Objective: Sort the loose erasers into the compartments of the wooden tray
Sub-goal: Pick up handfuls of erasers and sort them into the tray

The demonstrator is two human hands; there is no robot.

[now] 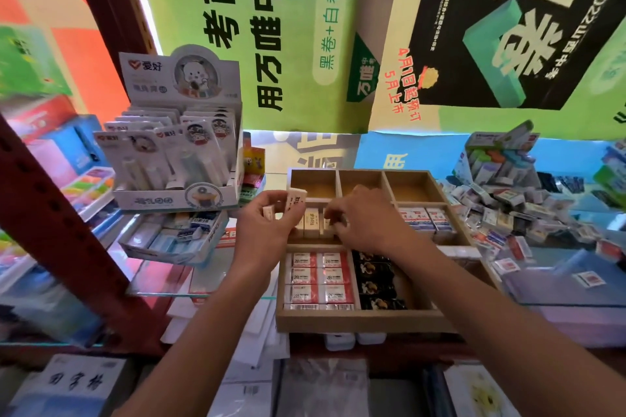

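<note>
The wooden tray (359, 320) sits on the glass counter, split into several compartments. My left hand (267, 223) holds a few cream erasers (295, 201) upright at the tray's left edge. My right hand (359, 217) reaches into the middle-left compartment, its fingers pinching a cream eraser (328, 221) standing among others there (311, 220). Red-and-white 2B erasers (318, 276) fill the front-left compartment, black ones (376, 281) lie beside them, and red-blue-white ones (425, 218) fill the middle-right. The three back compartments (360, 184) look empty.
A heap of loose erasers (515, 213) lies to the right of the tray. A display box of carded items (176, 152) stands at left over a box of blue erasers (172, 237). Posters hang behind. A red shelf post (61, 213) crosses the left.
</note>
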